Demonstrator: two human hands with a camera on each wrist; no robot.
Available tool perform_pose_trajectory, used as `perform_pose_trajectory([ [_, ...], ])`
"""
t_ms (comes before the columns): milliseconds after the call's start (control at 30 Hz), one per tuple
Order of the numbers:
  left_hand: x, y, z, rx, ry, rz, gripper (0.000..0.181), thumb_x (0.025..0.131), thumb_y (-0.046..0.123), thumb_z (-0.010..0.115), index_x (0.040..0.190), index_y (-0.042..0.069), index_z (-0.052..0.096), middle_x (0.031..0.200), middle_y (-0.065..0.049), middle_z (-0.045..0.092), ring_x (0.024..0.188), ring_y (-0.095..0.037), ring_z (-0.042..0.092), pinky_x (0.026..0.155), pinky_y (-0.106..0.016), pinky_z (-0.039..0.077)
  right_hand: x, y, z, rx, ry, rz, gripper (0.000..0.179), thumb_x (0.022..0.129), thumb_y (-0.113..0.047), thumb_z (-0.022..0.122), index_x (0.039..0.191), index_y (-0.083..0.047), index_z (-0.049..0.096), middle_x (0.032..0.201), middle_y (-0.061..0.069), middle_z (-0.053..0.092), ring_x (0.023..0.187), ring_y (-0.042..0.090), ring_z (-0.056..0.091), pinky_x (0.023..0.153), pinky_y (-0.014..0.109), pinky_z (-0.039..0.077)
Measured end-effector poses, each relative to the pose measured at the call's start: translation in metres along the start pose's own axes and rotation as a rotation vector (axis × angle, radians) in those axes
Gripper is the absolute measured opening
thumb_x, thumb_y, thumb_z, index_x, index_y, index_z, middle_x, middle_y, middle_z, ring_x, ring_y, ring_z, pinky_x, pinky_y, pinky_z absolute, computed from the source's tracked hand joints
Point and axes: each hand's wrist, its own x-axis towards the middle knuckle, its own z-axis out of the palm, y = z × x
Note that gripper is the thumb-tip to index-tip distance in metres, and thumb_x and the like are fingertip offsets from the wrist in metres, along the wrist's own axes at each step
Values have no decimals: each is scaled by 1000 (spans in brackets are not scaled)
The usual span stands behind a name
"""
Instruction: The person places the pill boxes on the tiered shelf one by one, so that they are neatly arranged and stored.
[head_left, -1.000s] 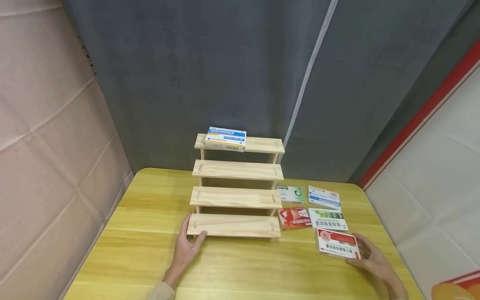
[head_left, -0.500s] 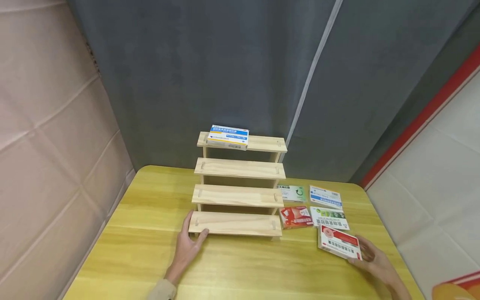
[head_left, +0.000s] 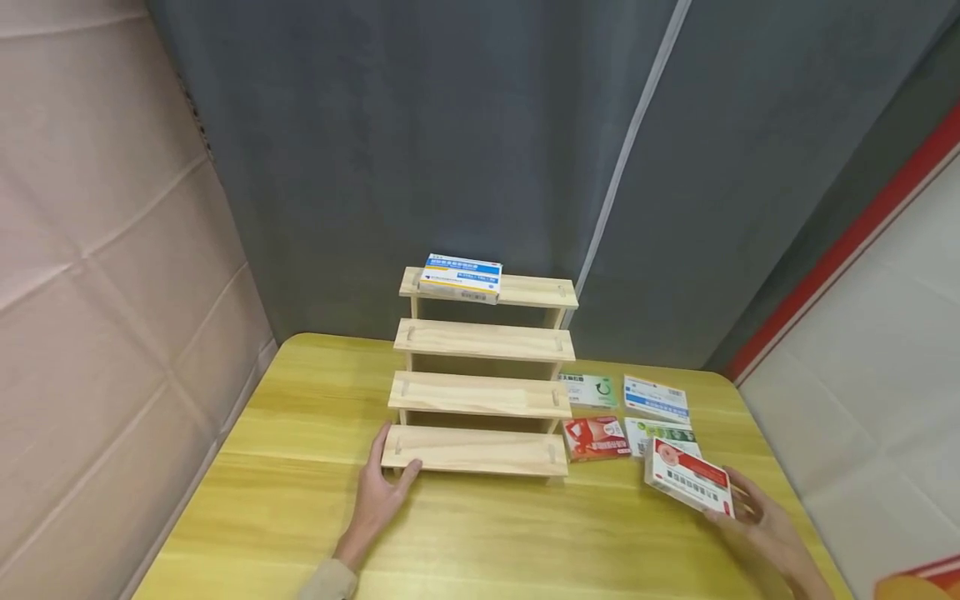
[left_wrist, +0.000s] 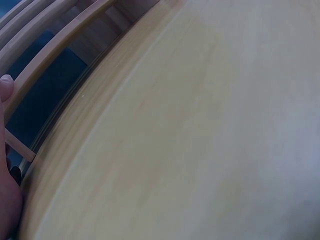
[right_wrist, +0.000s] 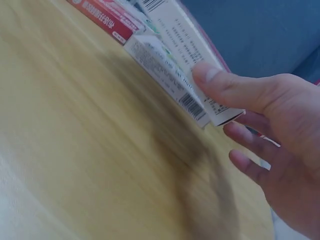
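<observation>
My right hand [head_left: 768, 529] pinches a red-and-white medicine box [head_left: 688, 479] by its right end. That box is tilted and raised off the table; in the right wrist view, my thumb lies on the held box [right_wrist: 182, 45] and its shadow falls on the wood. At the left end of the lowest step of a wooden stepped rack [head_left: 476, 450], my left hand [head_left: 380, 496] grips the board, thumb at the front edge and fingers at the side. The left wrist view shows only part of that hand [left_wrist: 7, 195]. A blue-and-white medicine box [head_left: 461, 278] lies on the top step, toward the left.
Right of the rack lie a green-and-white box [head_left: 588, 390], a red box [head_left: 597, 438], another blue-and-white box [head_left: 656, 400] and a white-green box [head_left: 637, 433], partly covered by the held one. A grey curtain [head_left: 450, 125] hangs behind the table [head_left: 300, 400].
My right hand has lifted the red-and-white box from the table and tilted it, its left end rising over the white-green box. The left hand keeps its grip on the rack.
</observation>
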Motion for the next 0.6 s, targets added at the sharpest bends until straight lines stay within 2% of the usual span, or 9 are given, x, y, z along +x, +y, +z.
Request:
perform_pose_trajectory([
  [100, 0, 1, 0, 2, 5, -2, 85, 93, 26, 74, 160, 8, 25, 160, -29, 33, 146, -54, 30, 112, -80, 22, 0, -5, -2, -2, 48, -20, 98, 89, -39, 78, 160, 0, 23, 153, 36, 37, 104, -12, 52, 77, 7, 48],
  [200, -1, 0, 1, 4, 3, 0, 84, 93, 25, 74, 160, 8, 25, 158, -31, 35, 146, -55, 31, 112, -80, 23, -3, -9, 1, 13, 115, -83, 96, 88, -33, 81, 158, 2, 26, 151, 34, 40, 96, -28, 36, 76, 2, 45],
  [233, -1, 0, 1, 5, 4, 3, 84, 93, 25, 74, 160, 8, 25, 157, -31, 37, 145, -55, 31, 112, -80, 24, -3, -10, 2, 21, 145, -119, 94, 87, -30, 82, 157, 3, 28, 149, 28, 45, 95, -31, 32, 77, 1, 45],
  [300, -1, 0, 1, 7, 7, 10, 84, 93, 25, 74, 160, 7, 26, 147, -34, 48, 144, -55, 33, 112, -80, 24, -5, -12, 5, 46, 201, -200, 90, 87, -22, 82, 155, 6, 31, 144, 4, 53, 98, -33, 34, 78, -2, 43],
  [367, -1, -1, 1, 7, 8, 13, 84, 93, 25, 74, 160, 8, 26, 121, -35, 64, 138, -55, 42, 113, -79, 24, -5, -15, 7, 68, 251, -272, 86, 86, -15, 83, 153, 8, 34, 134, -20, 50, 101, -32, 37, 80, -3, 43],
  [467, 0, -1, 1, 11, 15, 23, 84, 93, 24, 74, 159, 7, 26, 116, -35, 65, 136, -55, 44, 113, -79, 25, -5, -21, 8, 82, 300, -326, 83, 85, -12, 83, 151, 8, 37, 123, -41, 39, 102, -31, 40, 79, -2, 45],
  [500, 0, -1, 1, 12, 15, 25, 83, 93, 24, 74, 159, 7, 26, 129, -35, 61, 137, -55, 43, 113, -79, 25, -5, -23, 8, 79, 313, -332, 83, 84, -12, 83, 151, 7, 38, 125, -39, 40, 102, -30, 41, 80, -2, 45],
  [533, 0, -2, 1, 14, 14, 23, 83, 93, 24, 74, 159, 7, 26, 132, -34, 60, 138, -55, 42, 113, -78, 25, -4, -25, 8, 73, 323, -334, 82, 84, -12, 83, 151, 7, 39, 129, -35, 43, 102, -30, 41, 80, -2, 45],
  [600, 0, -2, 2, 14, 19, 25, 83, 93, 24, 74, 159, 7, 26, 154, -32, 41, 144, -54, 34, 113, -79, 25, -3, -30, 8, 57, 339, -324, 83, 84, -15, 84, 152, 4, 40, 135, -21, 50, 102, -30, 41, 80, -1, 46],
])
